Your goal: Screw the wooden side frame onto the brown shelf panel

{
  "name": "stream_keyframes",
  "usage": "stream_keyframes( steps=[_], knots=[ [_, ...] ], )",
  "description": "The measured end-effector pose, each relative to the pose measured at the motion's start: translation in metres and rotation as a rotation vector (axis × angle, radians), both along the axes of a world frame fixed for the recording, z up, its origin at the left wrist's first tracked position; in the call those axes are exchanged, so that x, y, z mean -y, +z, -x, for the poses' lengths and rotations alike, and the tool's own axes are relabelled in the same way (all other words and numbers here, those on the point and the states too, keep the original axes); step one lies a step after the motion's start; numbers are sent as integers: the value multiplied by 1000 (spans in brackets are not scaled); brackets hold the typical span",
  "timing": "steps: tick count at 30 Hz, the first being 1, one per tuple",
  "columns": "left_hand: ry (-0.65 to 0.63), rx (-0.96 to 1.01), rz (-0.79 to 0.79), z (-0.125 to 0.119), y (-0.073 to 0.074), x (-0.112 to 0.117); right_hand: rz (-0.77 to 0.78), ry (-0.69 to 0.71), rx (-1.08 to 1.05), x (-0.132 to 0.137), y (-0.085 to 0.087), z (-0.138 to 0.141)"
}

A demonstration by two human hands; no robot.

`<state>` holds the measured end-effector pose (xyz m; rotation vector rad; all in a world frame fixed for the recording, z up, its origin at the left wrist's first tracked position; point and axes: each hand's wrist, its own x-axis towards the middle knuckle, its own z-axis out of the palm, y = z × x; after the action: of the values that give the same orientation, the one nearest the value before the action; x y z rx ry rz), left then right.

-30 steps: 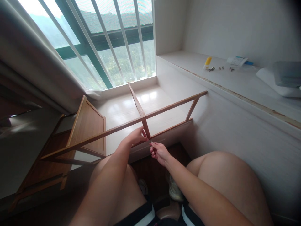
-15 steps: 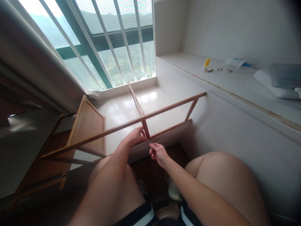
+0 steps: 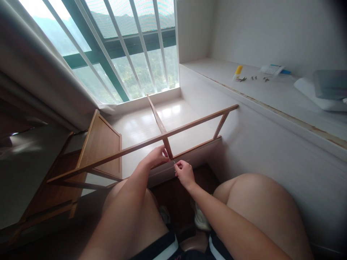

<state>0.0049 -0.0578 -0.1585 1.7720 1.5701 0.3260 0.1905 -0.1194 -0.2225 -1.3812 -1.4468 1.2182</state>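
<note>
A brown wooden frame (image 3: 141,144) of long rails and crossbars spans the space in front of me. My left hand (image 3: 158,156) is closed around the lower end of its middle crossbar (image 3: 167,146), where that meets the lower rail (image 3: 196,147). Just right of and below this joint, my right hand (image 3: 185,173) pinches a thin metal rod, which looks like a hex key (image 3: 174,162). The rod's tip points up and left to the joint. Whether it sits in a screw is too small to make out.
On the white ledge (image 3: 225,68) at right lie a yellow-capped bottle (image 3: 238,71), several small metal screws (image 3: 254,78), a plastic packet (image 3: 272,69) and a grey box (image 3: 329,85). A wooden panel (image 3: 104,144) belongs to the frame's left side. My legs flank the work; a barred window (image 3: 127,47) is ahead.
My right hand has turned and shifted slightly right and up, so the metal rod now slants instead of standing nearly upright. My left hand and the frame have stayed put.
</note>
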Motion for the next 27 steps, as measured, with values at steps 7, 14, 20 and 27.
stream_keyframes(
  steps=[7, 14, 20, 27],
  knots=[
    [-5, 14, 5, 2, -3, -1, -2, 1, 4, 0, -2, 1],
    [-12, 24, 4, 3, -5, -1, 363, -12, -477, -1, -6, 9],
    [-10, 15, -9, 3, -5, -1, 612, 115, -721, -4, -5, 8],
    [-21, 6, -20, 4, -4, -1, 739, 218, -878, -8, -6, -1]
  ],
)
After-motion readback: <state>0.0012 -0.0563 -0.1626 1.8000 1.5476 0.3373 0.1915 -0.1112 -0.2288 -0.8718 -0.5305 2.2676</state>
